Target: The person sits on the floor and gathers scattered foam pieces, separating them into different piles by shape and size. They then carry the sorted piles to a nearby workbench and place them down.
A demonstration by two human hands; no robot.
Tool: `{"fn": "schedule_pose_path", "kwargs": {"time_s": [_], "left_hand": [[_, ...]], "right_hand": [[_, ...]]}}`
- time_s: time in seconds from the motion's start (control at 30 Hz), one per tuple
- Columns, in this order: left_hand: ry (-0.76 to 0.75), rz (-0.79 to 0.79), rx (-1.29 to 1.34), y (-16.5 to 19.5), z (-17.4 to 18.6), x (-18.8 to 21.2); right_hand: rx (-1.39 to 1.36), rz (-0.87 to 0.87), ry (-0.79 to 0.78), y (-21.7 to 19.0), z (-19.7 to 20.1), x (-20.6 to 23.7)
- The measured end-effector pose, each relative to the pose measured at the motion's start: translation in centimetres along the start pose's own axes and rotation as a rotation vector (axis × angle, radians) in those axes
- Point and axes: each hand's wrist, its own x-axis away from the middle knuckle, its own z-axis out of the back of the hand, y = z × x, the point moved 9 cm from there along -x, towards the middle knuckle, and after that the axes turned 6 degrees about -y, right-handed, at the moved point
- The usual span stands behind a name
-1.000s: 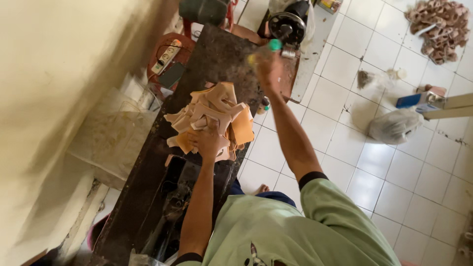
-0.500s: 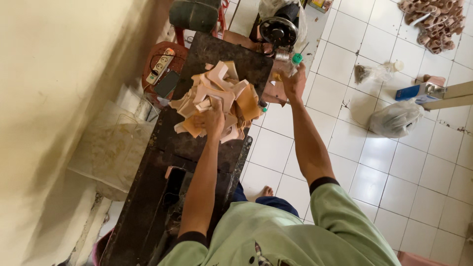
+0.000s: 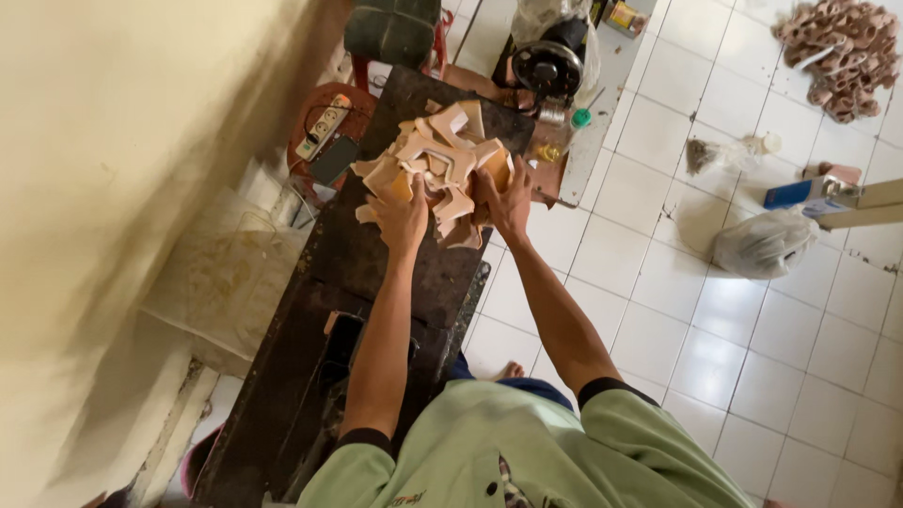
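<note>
My left hand [image 3: 400, 218] and right hand [image 3: 508, 202] clasp the loose leather pile [image 3: 437, 165]; judging by its slack stacking, pieces may slide off the desk [image 3: 376, 273].

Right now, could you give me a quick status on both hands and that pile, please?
Left hand and right hand pressed on pile of tan cut pieces. Pile sits on dark workbench. Sewing machine just beyond.

A pile of cut pieces [image 3: 440, 169] lies on the worktable [image 3: 376, 273], between the left hand [image 3: 400, 214] and right hand [image 3: 508, 199]. A sewing machine [image 3: 550, 66] stands beyond the pile, a power strip [image 3: 324, 125] to its left, a bag [image 3: 764, 245] on the floor to the right.
</note>
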Motion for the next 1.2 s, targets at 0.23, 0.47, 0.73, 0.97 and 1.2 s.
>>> {"fn": "schedule_pose_path", "kwargs": {"time_s": [0.23, 0.47, 0.73, 0.97, 1.2], "left_hand": [[-0.099, -0.409, -0.167, 1.7, -3.0, -1.2], [-0.024, -0.477, -0.190, 2.7, -2.4, -1.4], [0.283, -0.421, -0.312, 3.0, 0.8, -1.0], [-0.174, -0.507, 0.237, 1.2, -1.6, -2.0], [0.308, -0.972, -0.073, -0.7, -3.9, 8.6]], "right_hand": [[-0.049, -0.033, -0.089, -1.5, -2.0, 2.1], [-0.099, 0.009, -0.082, -0.8, -0.6, 1.6], [0.000, -0.100, -0.173, 0.4, -1.7, 2.5], [-0.142, 0.077, -0.051, 2.6, 0.6, 3.4], [-0.108, -0.125, -0.032, 13.0, 2.9, 11.1]]}}
